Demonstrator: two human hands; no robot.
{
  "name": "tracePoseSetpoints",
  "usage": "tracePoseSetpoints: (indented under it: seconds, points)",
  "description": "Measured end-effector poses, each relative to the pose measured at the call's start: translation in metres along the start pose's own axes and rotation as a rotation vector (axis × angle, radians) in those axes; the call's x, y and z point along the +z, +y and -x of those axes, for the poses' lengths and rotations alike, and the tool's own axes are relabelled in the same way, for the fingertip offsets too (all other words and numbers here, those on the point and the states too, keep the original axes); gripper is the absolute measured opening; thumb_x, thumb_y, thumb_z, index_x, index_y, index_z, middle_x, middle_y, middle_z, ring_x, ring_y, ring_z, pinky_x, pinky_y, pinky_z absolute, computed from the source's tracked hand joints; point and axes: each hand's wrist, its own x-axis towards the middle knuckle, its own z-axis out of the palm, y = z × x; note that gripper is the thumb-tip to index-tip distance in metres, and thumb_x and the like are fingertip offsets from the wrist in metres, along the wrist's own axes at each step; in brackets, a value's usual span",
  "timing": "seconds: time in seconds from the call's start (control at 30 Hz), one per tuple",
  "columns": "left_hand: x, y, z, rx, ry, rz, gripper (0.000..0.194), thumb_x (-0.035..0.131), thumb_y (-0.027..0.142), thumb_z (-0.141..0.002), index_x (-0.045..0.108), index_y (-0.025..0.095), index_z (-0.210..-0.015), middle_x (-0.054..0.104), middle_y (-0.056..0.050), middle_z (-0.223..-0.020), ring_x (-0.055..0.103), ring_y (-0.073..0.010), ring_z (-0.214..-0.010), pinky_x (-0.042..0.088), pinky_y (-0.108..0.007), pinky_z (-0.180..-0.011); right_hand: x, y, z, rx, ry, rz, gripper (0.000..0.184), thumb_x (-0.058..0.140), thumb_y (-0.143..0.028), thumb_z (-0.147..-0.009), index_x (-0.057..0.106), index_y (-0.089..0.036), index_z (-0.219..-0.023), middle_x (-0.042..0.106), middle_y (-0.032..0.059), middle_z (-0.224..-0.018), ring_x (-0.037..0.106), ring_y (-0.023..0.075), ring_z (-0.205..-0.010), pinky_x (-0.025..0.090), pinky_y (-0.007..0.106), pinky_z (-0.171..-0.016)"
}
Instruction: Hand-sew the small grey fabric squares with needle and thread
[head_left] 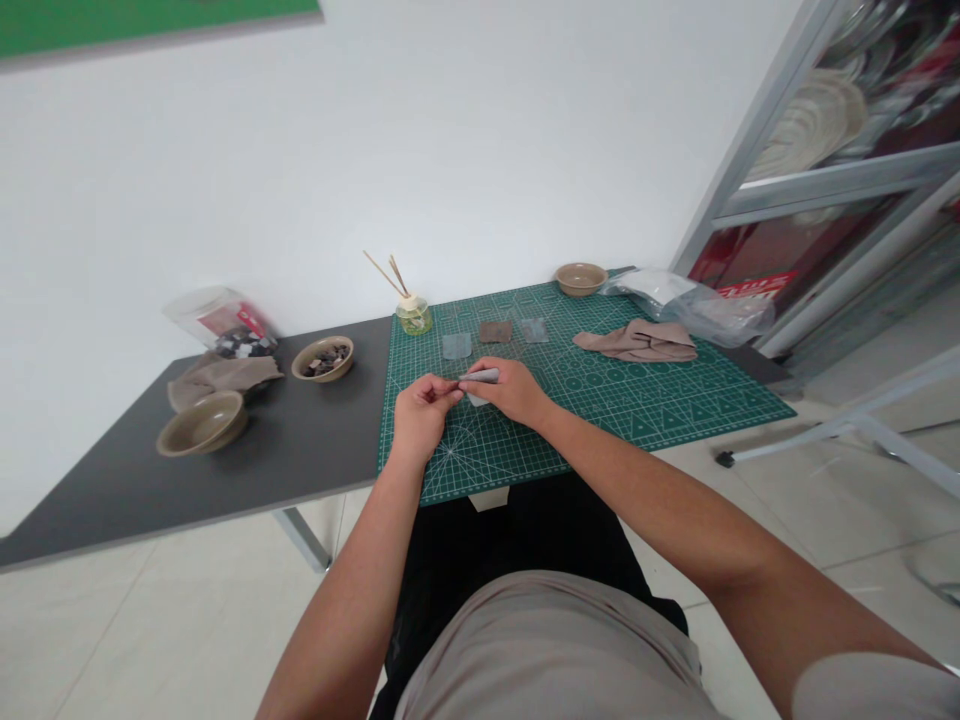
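In the head view, see a slim grey piece (486, 376) clamped in the right hand's (516, 392) grip over the green mat (525, 450), lying lengthwise roughly left to right, one end toward the left hand (420, 418). Find left fingertips together near that end; cannot tell on what. Count three flat squares (496, 331) in a row beyond; three bowls (581, 283), two cloths (645, 342), two clear bags (690, 300), one reed diffuser (414, 315) on the bench (322, 475).

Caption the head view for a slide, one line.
Left hand and right hand meet at a small grey object over a green gridded cutting mat, reed diffuser behind.
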Motion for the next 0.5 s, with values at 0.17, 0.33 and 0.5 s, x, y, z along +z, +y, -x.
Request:
tracePoseSetpoints:
  seconds: [0.17,0.33,0.5]
  points:
    - [0.001,0.0019,0.0,-0.008,-0.005,0.024,0.014,0.076,0.024,-0.064,0.063,0.019,-0.068,0.065,0.001,-0.071,0.059,-0.0139,-0.069,0.046,-0.028,-0.07,0.0,0.0002,0.0001,-0.028,-0.012,0.004,0.02,0.069,-0.041,-0.081,0.072,-0.021,-0.086,0.072,0.0004,-0.08,0.063,0.0152,-0.073,0.044,0.026,-0.068]
    - [0.0024,0.0069,0.001,-0.007,0.001,0.051,0.014,0.076,0.021,-0.064,0.062,0.019,-0.067,0.067,0.001,-0.073,0.059,-0.0135,-0.07,0.045,-0.028,-0.07,0.0004,0.0003,0.0,-0.017,-0.023,-0.019,0.021,0.07,-0.041,-0.08,0.071,-0.02,-0.086,0.071,0.0002,-0.079,0.063,0.0147,-0.072,0.044,0.026,-0.067]
    - [0.0025,0.0081,0.0014,0.005,0.012,0.032,0.014,0.076,0.02,-0.064,0.063,0.019,-0.067,0.067,0.002,-0.072,0.058,-0.0132,-0.069,0.045,-0.027,-0.07,0.0006,-0.0002,0.0005,0.009,0.017,0.005,0.023,0.072,-0.042,-0.079,0.071,-0.019,-0.081,0.069,-0.0014,-0.072,0.06,0.0133,-0.066,0.041,0.025,-0.064]
